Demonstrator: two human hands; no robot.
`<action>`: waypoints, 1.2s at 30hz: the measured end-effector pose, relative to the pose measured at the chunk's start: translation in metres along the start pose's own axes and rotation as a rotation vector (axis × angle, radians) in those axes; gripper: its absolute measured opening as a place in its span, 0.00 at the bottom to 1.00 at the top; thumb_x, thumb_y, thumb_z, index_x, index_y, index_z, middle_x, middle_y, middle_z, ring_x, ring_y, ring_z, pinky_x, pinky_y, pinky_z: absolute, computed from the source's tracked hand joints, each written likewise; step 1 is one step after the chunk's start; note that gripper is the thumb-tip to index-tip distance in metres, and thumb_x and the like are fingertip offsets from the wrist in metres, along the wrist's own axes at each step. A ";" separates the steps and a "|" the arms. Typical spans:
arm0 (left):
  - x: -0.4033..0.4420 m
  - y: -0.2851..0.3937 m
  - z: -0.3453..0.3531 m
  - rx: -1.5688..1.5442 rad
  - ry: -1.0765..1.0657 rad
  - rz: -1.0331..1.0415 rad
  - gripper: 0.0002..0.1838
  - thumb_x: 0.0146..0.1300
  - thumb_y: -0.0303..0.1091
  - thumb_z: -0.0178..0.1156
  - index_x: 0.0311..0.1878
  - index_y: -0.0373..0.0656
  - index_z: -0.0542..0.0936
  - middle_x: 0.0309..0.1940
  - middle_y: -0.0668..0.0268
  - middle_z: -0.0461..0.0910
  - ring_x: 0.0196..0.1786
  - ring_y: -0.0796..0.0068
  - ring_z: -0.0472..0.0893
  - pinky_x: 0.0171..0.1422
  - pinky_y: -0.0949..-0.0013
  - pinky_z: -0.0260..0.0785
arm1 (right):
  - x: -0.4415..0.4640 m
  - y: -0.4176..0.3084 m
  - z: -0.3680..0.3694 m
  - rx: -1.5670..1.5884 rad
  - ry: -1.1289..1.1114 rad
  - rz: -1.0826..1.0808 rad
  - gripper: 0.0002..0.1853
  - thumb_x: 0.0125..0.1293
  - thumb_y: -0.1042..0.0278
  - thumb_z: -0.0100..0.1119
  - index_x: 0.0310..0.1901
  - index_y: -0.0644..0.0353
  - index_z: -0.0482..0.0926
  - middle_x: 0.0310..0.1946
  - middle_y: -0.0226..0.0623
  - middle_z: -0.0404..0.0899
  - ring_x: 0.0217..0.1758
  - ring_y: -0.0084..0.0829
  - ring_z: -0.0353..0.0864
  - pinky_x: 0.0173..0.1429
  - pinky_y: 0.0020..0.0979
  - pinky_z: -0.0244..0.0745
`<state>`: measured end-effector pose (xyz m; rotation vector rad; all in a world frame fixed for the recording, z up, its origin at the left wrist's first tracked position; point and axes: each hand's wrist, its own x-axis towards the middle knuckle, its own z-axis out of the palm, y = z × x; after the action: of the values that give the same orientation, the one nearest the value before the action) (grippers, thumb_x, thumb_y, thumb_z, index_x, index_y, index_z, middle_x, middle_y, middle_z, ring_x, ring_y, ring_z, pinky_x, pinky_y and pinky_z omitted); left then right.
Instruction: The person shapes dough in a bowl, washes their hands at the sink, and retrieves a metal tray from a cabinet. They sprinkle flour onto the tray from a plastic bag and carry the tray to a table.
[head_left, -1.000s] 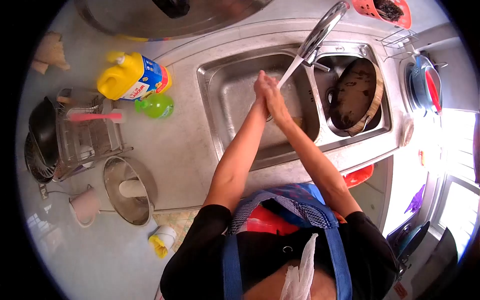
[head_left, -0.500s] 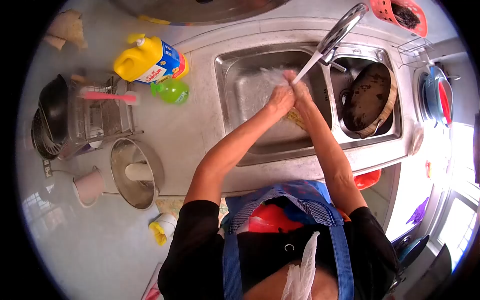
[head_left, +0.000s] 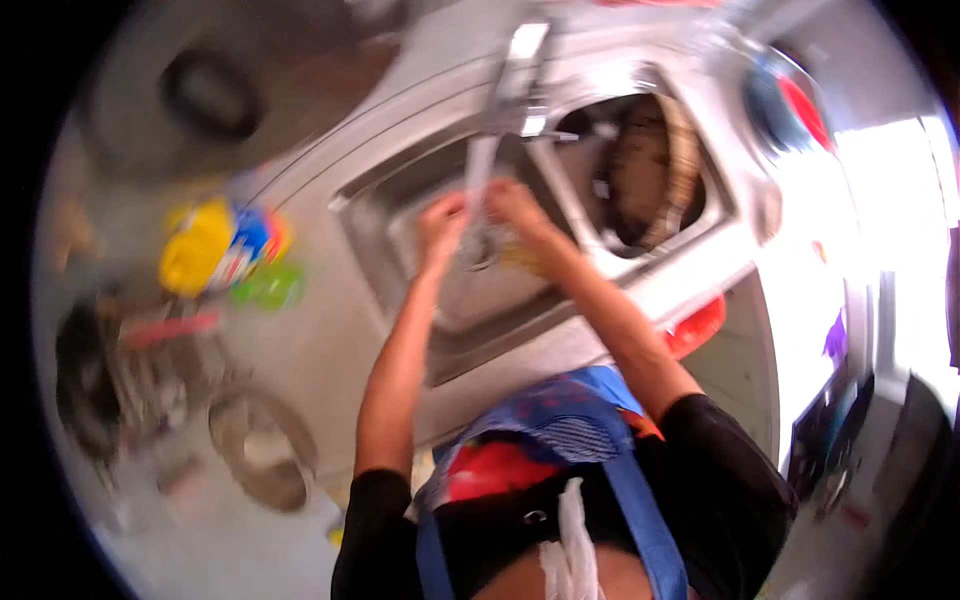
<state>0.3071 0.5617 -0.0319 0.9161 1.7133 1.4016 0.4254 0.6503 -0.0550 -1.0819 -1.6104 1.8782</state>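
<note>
Running water (head_left: 480, 165) falls from the chrome faucet (head_left: 518, 85) into the left basin of the steel sink (head_left: 385, 250). My left hand (head_left: 440, 225) is just left of the stream, and my right hand (head_left: 508, 205) is just right of it. A gap separates the two hands, and motion blur smears the fingers of both. Whether either one holds anything I cannot make out. A yellowish thing (head_left: 525, 258) lies in the basin beside my right wrist, too blurred to name.
A large round brown pan-like object with a pale rim (head_left: 680, 170) leans in the right basin. To the left stand a yellow jug (head_left: 200, 250), a green bottle (head_left: 270, 285), a dish rack (head_left: 165, 375) and a metal bowl (head_left: 262, 445). A red container (head_left: 695, 328) shows below the counter's edge.
My hands were together under the stream and are now apart, one on each side of it. The head view has swung and tilted, so the whole scene is shifted and blurred.
</note>
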 end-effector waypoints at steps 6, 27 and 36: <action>0.009 -0.022 0.018 -0.363 0.043 -0.303 0.07 0.51 0.26 0.50 0.24 0.40 0.77 0.19 0.69 0.74 0.21 0.81 0.71 0.27 0.76 0.65 | -0.027 -0.018 0.021 0.760 -0.048 0.161 0.06 0.59 0.73 0.54 0.38 0.59 0.71 0.26 0.31 0.72 0.28 0.22 0.72 0.32 0.23 0.71; -0.031 0.016 0.006 -0.405 0.084 -0.027 0.11 0.53 0.23 0.60 0.40 0.39 0.74 0.32 0.68 0.77 0.35 0.82 0.75 0.43 0.78 0.67 | -0.043 -0.013 0.015 1.066 -0.167 0.284 0.08 0.66 0.61 0.46 0.31 0.53 0.70 0.23 0.23 0.65 0.26 0.18 0.64 0.31 0.21 0.62; -0.030 0.013 0.009 -0.256 0.140 0.097 0.11 0.54 0.24 0.60 0.41 0.39 0.72 0.34 0.67 0.76 0.34 0.80 0.74 0.40 0.74 0.67 | -0.060 -0.016 0.033 0.628 -0.133 0.019 0.10 0.65 0.61 0.49 0.43 0.57 0.72 0.27 0.22 0.68 0.30 0.15 0.66 0.35 0.18 0.63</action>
<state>0.3299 0.5420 -0.0175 0.7829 1.5595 1.7394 0.4327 0.5879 -0.0219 -0.7080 -0.9451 2.2777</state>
